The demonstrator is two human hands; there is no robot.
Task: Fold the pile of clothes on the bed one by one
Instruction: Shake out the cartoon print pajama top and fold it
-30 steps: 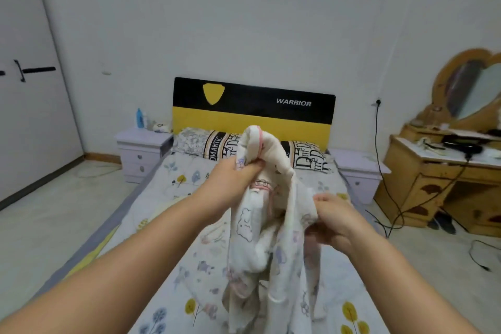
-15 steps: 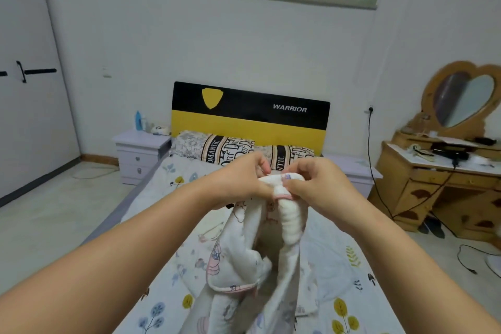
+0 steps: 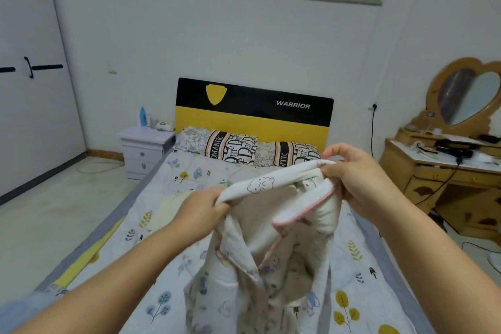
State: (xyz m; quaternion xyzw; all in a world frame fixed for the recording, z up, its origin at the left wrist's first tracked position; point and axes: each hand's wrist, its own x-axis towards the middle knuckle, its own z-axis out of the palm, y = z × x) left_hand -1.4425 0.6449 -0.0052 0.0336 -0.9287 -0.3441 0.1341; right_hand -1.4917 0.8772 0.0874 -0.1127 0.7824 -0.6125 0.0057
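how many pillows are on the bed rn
2, side by side against the headboard: the left pillow near the nightstand, the right pillow partly behind the held garment. Another could be hidden behind the garment.

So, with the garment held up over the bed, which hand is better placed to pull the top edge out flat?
The right hand, probably. It pinches the white printed garment higher, at the pink-trimmed edge, with room to its side. The left hand grips a bunched corner lower down and could simply anchor.
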